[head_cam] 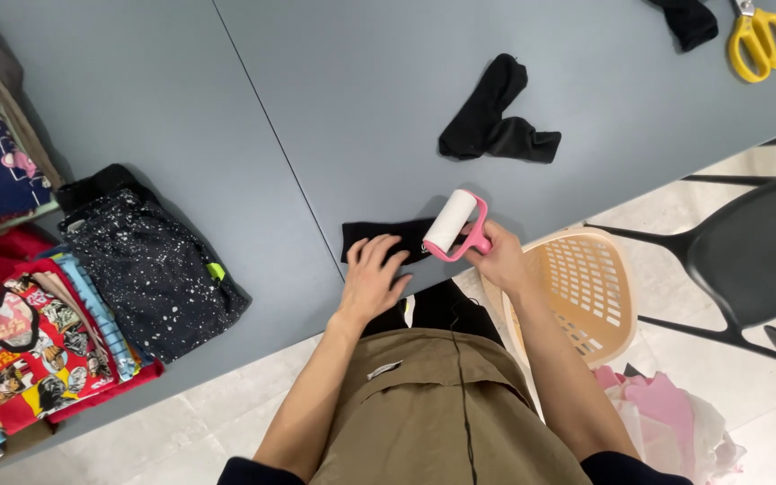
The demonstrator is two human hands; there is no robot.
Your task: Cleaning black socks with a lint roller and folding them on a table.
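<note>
The left hand (372, 277) lies flat, fingers spread, pinning a black sock (386, 237) at the table's (226, 108) near edge. The right hand (496, 256) grips a pink lint roller (454, 224) at the sock's right end, whose long axis runs left-right.

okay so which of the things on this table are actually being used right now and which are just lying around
In use:
left hand pressing flat black cloth
right hand holding pink lint roller

Lying about:
crumpled black sock
yellow scissors
speckled black garment
folded printed clothes
beige basket
</note>
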